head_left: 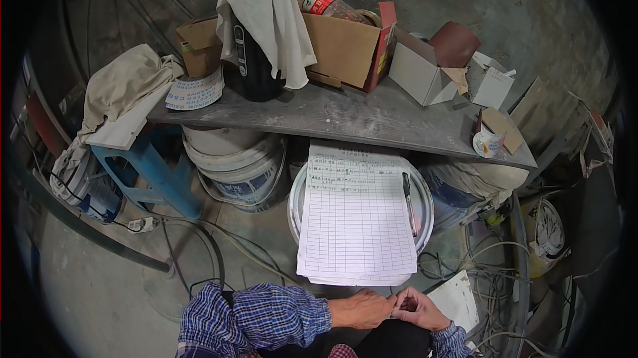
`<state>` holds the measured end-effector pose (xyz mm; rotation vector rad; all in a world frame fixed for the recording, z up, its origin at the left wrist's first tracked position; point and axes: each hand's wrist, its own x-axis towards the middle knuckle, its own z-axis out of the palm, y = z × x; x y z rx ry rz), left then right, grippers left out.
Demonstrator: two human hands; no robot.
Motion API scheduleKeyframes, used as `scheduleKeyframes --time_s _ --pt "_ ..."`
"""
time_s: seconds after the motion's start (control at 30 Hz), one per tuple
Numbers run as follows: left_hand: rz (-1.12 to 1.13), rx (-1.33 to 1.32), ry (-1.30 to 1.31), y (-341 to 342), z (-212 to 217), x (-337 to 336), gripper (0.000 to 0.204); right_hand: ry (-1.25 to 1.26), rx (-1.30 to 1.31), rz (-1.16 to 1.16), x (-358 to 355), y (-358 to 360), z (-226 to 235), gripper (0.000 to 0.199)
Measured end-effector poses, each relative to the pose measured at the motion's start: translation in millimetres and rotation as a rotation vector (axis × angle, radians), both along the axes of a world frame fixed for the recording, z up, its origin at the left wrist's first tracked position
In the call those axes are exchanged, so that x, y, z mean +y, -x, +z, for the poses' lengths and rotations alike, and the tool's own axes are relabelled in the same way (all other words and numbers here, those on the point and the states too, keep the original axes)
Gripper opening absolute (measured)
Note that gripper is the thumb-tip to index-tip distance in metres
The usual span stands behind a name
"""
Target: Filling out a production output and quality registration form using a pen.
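Low over my lap, my left hand (362,309) and my right hand (423,310) meet, both closed with fingertips together. Something small may be pinched between them, but I cannot make it out. Just beyond lies a stack of gridded paper sheets (359,225) with handwriting on the upper rows. A dark pen (409,205) rests along the right side of the top sheet. Beneath the sheets is the round white lid of a bucket (427,228).
A grey board bench (319,113) carries a cloth-draped black bottle (256,69), a cardboard box (340,49) with a plastic bottle (325,2), and white boxes (419,69). Underneath stand a paint bucket (239,175) and a blue stool (149,165). Cables (498,278) tangle on the floor at right.
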<state>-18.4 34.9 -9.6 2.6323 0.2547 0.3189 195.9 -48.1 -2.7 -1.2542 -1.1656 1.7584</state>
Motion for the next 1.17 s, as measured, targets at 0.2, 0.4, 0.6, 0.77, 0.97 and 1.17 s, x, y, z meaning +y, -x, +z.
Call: scheduleKeyframes --time_s 0.2,0.4,0.6,0.77,0.97,1.17 --pt "-0.028 0.044 0.011 0 3 2 0.027 -0.001 0.009 -0.007 0 0 -2 0.024" --pt "-0.037 0.089 0.109 0 3 2 0.027 -0.002 -0.001 0.022 1 0 -1 0.023" --pt "-0.048 0.168 0.295 -4 8 6 0.024 0.001 0.012 0.034 2 -1 -5 0.020" --pt "-0.042 0.198 0.267 -6 5 7 0.026 0.016 -0.023 0.025 3 -1 -1 0.019" --pt "-0.046 0.216 0.225 -4 9 7 0.033 0.017 -0.007 0.017 3 0 1 0.019" --pt "-0.053 0.258 0.076 -2 8 4 0.049 0.002 -0.016 0.020 3 -2 -6 0.019"
